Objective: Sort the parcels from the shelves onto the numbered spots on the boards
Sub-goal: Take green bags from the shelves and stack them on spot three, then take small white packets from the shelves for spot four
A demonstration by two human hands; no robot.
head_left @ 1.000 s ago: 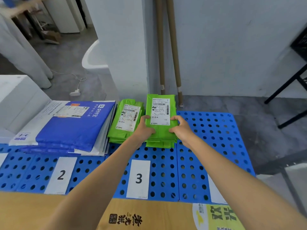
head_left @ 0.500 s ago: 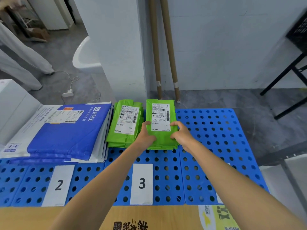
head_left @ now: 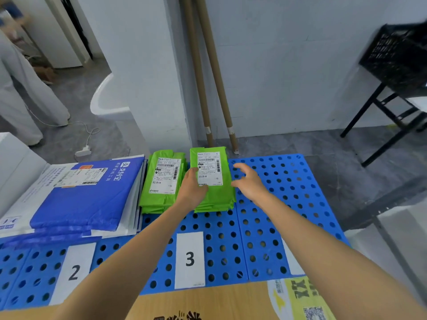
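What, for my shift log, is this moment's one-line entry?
left hand: touching right green stack | right hand: open, beside it | place: spot 3
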